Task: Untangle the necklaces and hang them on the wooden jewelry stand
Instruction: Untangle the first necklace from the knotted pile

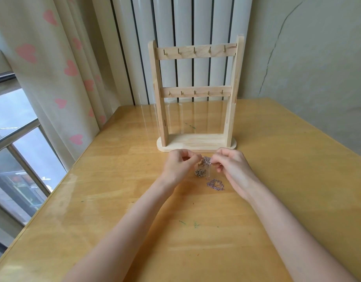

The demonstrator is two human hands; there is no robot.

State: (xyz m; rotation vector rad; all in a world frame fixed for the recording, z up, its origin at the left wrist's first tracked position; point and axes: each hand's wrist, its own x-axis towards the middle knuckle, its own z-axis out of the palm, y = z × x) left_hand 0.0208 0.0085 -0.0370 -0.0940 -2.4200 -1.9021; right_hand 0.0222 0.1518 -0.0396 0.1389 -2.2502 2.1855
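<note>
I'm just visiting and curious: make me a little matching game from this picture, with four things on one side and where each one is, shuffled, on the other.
Things:
1. wooden jewelry stand
2. tangled chain knot
3. purple chain pile
4. heart-print curtain

Places:
A. pinched between the left hand and right hand
B. hanging at the window on the left
C. upright on the table beyond the hands, hooks bare
D. lying on the table below the right hand

Pairs: 1-C, 2-A, 3-D, 4-B

Necklaces point(206, 171) too fine and tangled to separate; knot partly behind curled fingers point(215, 159).
</note>
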